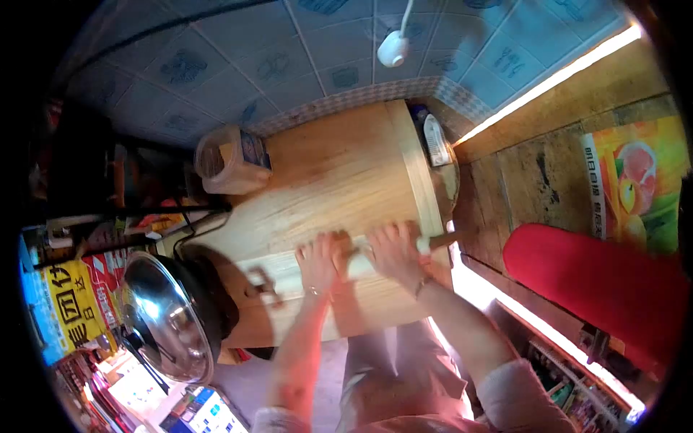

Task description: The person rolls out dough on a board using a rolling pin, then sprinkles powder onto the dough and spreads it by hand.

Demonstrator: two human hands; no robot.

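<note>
The left hand (318,265) and right hand (395,254) lie, fingers slightly spread, over a rolling pin (424,245).

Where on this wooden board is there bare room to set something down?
The widest bare patch is the far half of the wooden board, between the plastic tub on the left and the pale edge strip on the right. It's crowded on the left, by the tub and lidded pot, and in the near middle, around the left hand and right hand.
</note>
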